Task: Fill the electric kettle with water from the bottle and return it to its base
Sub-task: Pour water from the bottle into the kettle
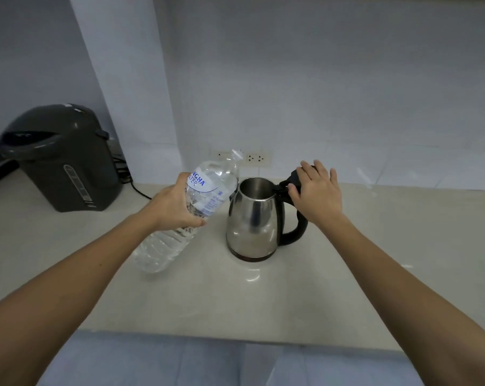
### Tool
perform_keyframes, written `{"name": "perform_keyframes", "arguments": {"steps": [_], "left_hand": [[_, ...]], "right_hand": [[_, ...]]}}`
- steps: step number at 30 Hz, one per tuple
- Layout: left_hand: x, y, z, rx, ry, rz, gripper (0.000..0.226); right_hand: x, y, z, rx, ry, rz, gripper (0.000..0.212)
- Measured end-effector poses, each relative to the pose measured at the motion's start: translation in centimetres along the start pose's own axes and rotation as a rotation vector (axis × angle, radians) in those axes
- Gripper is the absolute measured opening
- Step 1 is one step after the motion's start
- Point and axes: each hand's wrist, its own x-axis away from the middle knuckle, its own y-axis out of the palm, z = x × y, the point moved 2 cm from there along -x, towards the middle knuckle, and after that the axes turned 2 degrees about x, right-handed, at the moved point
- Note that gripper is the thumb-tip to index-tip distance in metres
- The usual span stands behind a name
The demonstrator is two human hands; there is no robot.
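Note:
A steel electric kettle (251, 221) with a black handle stands on the pale counter (263, 296), its mouth uncovered. My right hand (316, 190) rests on the raised black lid at the top of the handle, fingers spread over it. Just left of the kettle, my left hand (177, 207) grips a clear plastic water bottle (205, 190) around its middle. The bottle is tilted, its neck pointing up and right toward the kettle's mouth, and its bottom end hangs close to the counter. No kettle base is in view.
A dark grey hot-water dispenser (60, 160) stands at the back left with a black cord running behind it. Wall sockets (255, 158) sit just behind the kettle. The counter's front edge (235, 338) is near me, with blue cloth below it.

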Motion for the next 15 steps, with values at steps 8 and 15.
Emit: {"name": "perform_keyframes", "arguments": {"steps": [8, 15], "left_hand": [[-2.3, -0.3, -0.1, -0.171, 0.052, -0.068, 0.097], [-2.9, -1.1, -0.2, -0.274, 0.012, -0.091, 0.098]], "right_hand": [[-0.1, -0.4, 0.0, -0.019, 0.035, -0.056, 0.055], [0.1, -0.5, 0.1, -0.057, 0.042, -0.042, 0.054]]}}
